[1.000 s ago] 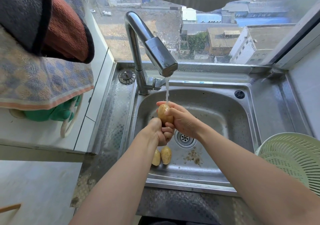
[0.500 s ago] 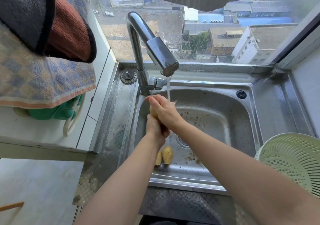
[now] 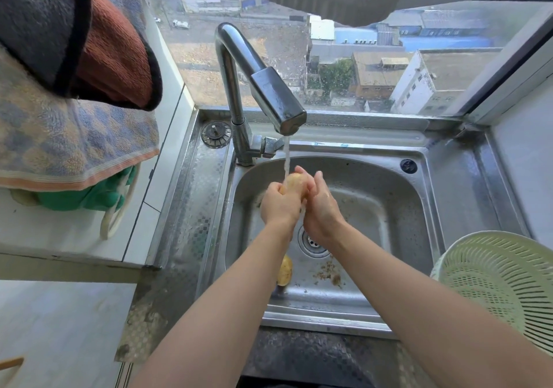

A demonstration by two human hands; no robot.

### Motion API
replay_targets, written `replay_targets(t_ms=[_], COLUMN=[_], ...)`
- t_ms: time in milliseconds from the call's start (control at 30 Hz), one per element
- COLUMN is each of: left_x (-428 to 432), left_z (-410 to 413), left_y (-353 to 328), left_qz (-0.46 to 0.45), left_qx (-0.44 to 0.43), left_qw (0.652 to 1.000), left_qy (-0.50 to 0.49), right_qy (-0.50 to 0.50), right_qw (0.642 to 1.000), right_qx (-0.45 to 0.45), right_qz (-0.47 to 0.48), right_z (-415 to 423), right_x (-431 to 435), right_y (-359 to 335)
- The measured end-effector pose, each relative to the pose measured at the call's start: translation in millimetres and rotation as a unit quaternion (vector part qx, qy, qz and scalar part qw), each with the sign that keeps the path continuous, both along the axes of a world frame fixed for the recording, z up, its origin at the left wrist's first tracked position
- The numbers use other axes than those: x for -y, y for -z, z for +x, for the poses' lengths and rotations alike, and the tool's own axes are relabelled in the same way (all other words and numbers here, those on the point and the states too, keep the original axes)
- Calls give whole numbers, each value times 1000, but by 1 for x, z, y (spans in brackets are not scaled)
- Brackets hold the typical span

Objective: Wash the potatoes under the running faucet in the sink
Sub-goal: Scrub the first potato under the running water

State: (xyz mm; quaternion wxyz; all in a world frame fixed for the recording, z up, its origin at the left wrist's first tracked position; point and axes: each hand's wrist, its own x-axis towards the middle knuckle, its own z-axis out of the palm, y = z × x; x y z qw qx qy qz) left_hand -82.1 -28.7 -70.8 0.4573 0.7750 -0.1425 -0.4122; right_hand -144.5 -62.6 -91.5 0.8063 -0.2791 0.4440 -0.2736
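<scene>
- My left hand (image 3: 279,202) wraps around the lower half of the potato (image 3: 294,182), fingers closed on it; my right hand (image 3: 320,205) presses against its far side with the palm, fingers half-extended.
- The potato sits between both hands, directly under the stream from the faucet (image 3: 269,94), above the sink (image 3: 389,184) basin.
- It looks small, firm and solid, light enough for one hand; wet skin probably makes it slippery, so I judge a cupped grip around the middle safest, not the tapered ends.
- Another potato (image 3: 284,271) lies on the sink floor near the drain (image 3: 312,241), partly hidden by my left forearm.
- A colander (image 3: 502,280) stands to the right.
</scene>
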Motion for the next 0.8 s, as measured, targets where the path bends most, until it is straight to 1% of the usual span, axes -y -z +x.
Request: replay_targets(t_ms=[67,100,200,267,333,367,400,467,500,533,600,633,667,733,800], left_x=[-1,-3,-16,-22,-24,-22,-19,-16,-15,-14,-13,-15,-16,-23,-35], left_z=[8,14,30,36,39,41,42,31,24,19,13,11,10,11,15], left_y=[-2,-3,-4,-2,5,16,27,4,-6,-15,-18,-18,-18,-15,-8], left_qz=[-7,-5,-6,-26,-9,-1,-1,-23,-40,-56,-67,-61,-53,-27,17], left_qx=[-23,-40,-76,-114,-126,-111,-90,-66,-71,-88,-123,-136,-146,-146,-159], left_qw=[998,996,984,975,972,976,983,997,997,993,989,988,987,989,987], left_qy=[-51,-82,-159,-187,-196,-188,-158,-41,16,49,51,43,34,29,36], right_qy=[-58,-87,-157,-183,-180,-180,-185,-168,-148,-128,-91,-80,-88,-126,-185], right_qw=[998,996,983,973,972,969,961,949,953,962,983,989,989,983,968], right_qx=[10,0,-59,-98,-126,-146,-179,-231,-235,-220,-158,-127,-114,-124,-148], right_qz=[1,-7,-70,-97,-81,-83,-103,-134,-124,-94,-33,-16,-20,-52,-80], right_z=[-1,4,30,48,56,53,47,28,20,13,7,6,7,9,11], right_x=[-5,-8,-15,-16,-15,-12,-9,-3,-2,-1,-1,-1,0,-3,-14], right_y=[-3,-10,-27,-36,-40,-39,-39,-33,-30,-28,-25,-25,-24,-21,-20])
